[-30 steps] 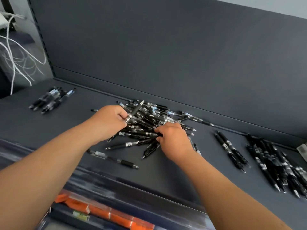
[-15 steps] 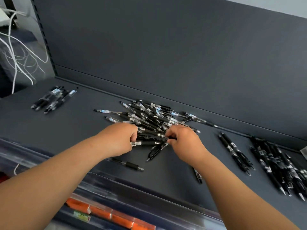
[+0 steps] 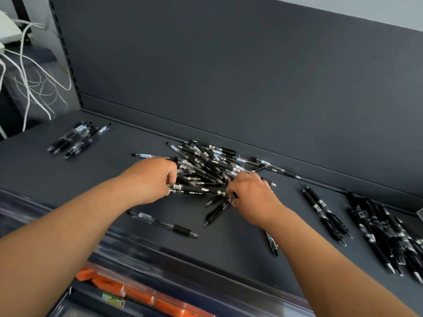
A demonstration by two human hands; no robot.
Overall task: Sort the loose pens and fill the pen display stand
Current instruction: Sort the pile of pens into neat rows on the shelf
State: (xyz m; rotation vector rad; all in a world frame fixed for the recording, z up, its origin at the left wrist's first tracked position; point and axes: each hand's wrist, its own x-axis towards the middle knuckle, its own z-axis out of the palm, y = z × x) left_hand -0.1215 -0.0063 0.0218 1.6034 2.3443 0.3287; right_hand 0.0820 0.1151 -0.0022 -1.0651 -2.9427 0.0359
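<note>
**penwatcher:** ok, far left there's white cables (image 3: 25,72) hanging beside the shelf (image 3: 68,179). On the shelf's left end a small bunch of pens (image 3: 77,140) lies lined up, well away from everything else.

**shelfie22:** and the hands?

**penwatcher:** the left hand (image 3: 148,179) is at the left edge of the pen pile (image 3: 210,161). Its grip is curled round the clear end of a black pen (image 3: 196,191) that lies crosswise along the pile's near side. A single blue-label pen (image 3: 146,155) pokes out just behind the knuckles, and a loose pen (image 3: 162,223) sits on the shelf below that wrist.

**shelfie22:** is the right one holding anything?

**penwatcher:** yeah, the right hand (image 3: 254,197) pinches the other end of that same black pen, grip clenched on it. A stubby black pen (image 3: 217,211) sticks out from under its fingers too, but I can't tell if it's actually held. Another pen (image 3: 272,244) peeks out beneath the right forearm.

**shelfie22:** and past that?

**penwatcher:** a pair of pens (image 3: 325,216) lies side by side, then a big batch of pens (image 3: 384,234) at the far right. Orange boxes (image 3: 137,291) sit on the level underneath.
</note>
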